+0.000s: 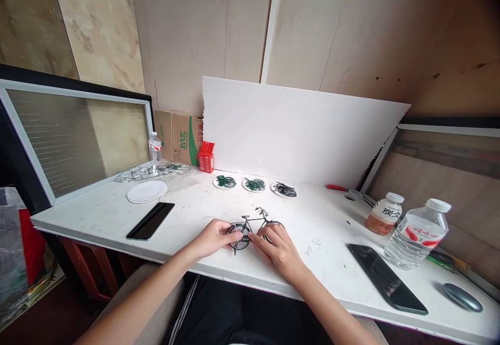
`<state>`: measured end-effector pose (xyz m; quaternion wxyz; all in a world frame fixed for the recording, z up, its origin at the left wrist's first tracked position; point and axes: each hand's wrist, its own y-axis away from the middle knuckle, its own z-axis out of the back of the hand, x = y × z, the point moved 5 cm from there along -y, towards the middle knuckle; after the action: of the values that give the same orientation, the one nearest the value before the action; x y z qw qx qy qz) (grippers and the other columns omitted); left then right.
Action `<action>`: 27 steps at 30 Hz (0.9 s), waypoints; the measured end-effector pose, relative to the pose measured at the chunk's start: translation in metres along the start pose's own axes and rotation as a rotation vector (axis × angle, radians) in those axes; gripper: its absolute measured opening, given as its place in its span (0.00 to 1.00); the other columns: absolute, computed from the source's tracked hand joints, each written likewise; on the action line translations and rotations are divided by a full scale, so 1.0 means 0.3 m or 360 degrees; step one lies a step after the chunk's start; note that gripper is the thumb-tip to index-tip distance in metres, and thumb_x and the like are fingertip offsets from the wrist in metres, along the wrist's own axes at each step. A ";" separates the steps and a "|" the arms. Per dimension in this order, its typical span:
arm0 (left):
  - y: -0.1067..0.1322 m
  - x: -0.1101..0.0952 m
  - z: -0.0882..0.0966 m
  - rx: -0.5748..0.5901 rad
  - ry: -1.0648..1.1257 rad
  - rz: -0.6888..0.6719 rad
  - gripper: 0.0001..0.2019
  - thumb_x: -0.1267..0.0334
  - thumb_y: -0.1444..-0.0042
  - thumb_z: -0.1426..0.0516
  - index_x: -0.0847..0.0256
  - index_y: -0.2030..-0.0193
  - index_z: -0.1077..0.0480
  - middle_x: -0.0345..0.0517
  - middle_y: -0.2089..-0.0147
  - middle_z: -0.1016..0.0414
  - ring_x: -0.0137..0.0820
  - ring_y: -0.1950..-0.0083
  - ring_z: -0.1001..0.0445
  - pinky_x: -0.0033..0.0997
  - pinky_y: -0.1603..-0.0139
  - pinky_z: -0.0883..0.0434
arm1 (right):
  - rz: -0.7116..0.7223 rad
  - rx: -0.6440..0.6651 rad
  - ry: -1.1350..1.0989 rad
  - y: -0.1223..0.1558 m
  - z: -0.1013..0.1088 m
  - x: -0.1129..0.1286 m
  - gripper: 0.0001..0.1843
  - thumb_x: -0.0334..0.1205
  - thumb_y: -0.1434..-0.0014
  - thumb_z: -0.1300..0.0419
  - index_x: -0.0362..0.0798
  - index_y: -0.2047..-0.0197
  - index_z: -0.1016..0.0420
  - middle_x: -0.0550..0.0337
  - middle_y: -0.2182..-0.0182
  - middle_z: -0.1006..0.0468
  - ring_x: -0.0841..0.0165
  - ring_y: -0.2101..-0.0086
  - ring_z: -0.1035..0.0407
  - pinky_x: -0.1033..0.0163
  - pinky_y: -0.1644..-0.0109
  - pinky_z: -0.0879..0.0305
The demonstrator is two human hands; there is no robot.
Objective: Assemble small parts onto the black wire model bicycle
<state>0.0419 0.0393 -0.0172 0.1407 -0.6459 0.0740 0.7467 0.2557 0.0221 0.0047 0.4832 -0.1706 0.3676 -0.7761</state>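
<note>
A small black model bicycle [253,225] stands upright on the white table [312,220], near its front edge. My left hand [214,238] pinches its rear wheel from the left, fingers closed on the rim. My right hand [278,248] closes on the frame and front part from the right. Behind the bicycle, three small white plates hold model parts: two with green pieces [225,181] [254,184] and one with dark pieces [285,190].
A black phone [150,220] lies at the left and another phone [386,285] at the right. Two bottles [385,213] [416,233] and a mouse [463,297] are at the right edge. White stacked plates [147,191], a red box [206,157] and a white board [297,131] are behind.
</note>
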 end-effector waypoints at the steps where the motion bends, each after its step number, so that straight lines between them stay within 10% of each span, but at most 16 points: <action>1: 0.000 -0.001 -0.007 0.0003 0.0003 -0.0003 0.22 0.40 0.44 0.32 0.60 0.68 0.20 0.43 0.69 0.24 0.37 0.63 0.27 0.40 0.55 0.24 | -0.0006 -0.0007 0.0009 0.003 -0.002 -0.004 0.21 0.32 0.27 0.39 0.60 0.35 0.25 0.55 0.58 0.18 0.59 0.60 0.26 0.50 0.55 0.30; 27: 0.015 0.026 -0.051 -0.0140 0.0523 0.0231 0.25 0.46 0.47 0.26 0.64 0.52 0.17 0.61 0.46 0.15 0.50 0.44 0.18 0.47 0.45 0.22 | -0.0079 -0.0383 0.0344 -0.010 0.014 -0.027 0.08 0.29 0.30 0.34 0.49 0.52 0.26 0.59 0.65 0.18 0.63 0.60 0.27 0.56 0.55 0.42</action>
<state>0.0542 0.0316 -0.0275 0.0440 -0.7578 0.1096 0.6417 0.2601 0.0282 0.0105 0.3976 -0.1519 0.5035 -0.7519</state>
